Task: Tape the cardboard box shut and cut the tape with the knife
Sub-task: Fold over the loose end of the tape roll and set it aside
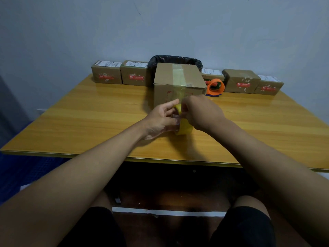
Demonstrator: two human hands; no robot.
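Observation:
A brown cardboard box (pixel 167 77) stands in the middle of the wooden table (pixel 89 122), with a strip of clear tape running over its top and down its front face. Just in front of it a yellow roll of tape (pixel 185 128) stands on edge on the table. My left hand (pixel 160 120) holds the roll from the left, fingers partly inside its core. My right hand (pixel 201 113) pinches the tape at the top of the roll. The tape seems to run from the roll up to the box front. No knife can be made out.
Several small labelled cardboard boxes (pixel 106 74) line the table's far edge on both sides. A black-lined bin (pixel 175 60) sits behind the big box. An orange tape dispenser (pixel 215 87) lies to the box's right. The table's near edge (pixel 160 159) is close to my knees.

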